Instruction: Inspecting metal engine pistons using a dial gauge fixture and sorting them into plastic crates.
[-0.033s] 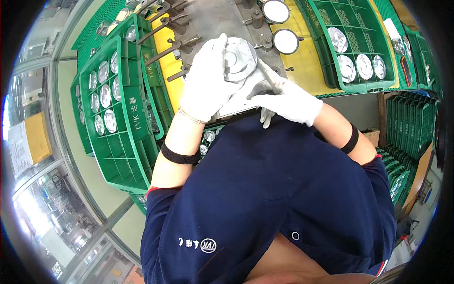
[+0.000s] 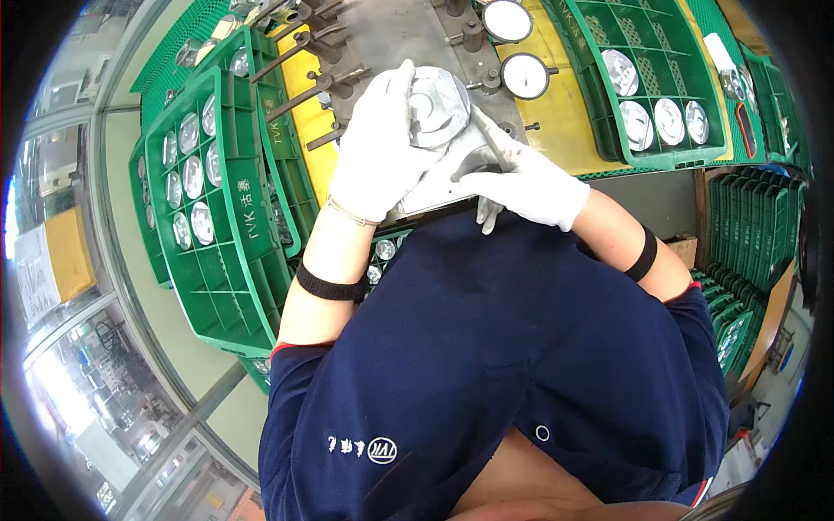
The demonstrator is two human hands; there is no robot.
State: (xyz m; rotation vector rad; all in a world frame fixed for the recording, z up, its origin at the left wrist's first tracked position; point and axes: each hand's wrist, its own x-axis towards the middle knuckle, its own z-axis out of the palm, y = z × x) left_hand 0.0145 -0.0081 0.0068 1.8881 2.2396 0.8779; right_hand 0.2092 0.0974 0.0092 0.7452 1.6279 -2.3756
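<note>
In white gloves, both hands work over the metal plate in front of me. My left hand (image 2: pixel 373 148) is closed round the side of a silver piston (image 2: pixel 439 108), whose round, recessed crown faces up. My right hand (image 2: pixel 530 184) grips a second grey metal part (image 2: pixel 473 154) with a curved hollow, just below and right of the piston. Its index finger stretches along the part's far side and the thumb lies across the near side. Between the hands the two parts meet or overlap; whether they touch I cannot tell.
Dial gauges (image 2: pixel 525 76) stand on the plate's right, and metal rods with clamps (image 2: pixel 317 87) on its left. Green crates of pistons flank it: a tilted crate (image 2: pixel 248 217) at left, another crate (image 2: pixel 678 161) at right. Stacked green crates (image 2: pixel 754 226) stand lower right.
Both hands and the piston have shifted very slightly to the left and away from me. The nearer gauge's face shows its markings more plainly now. Both grips look the same.
</note>
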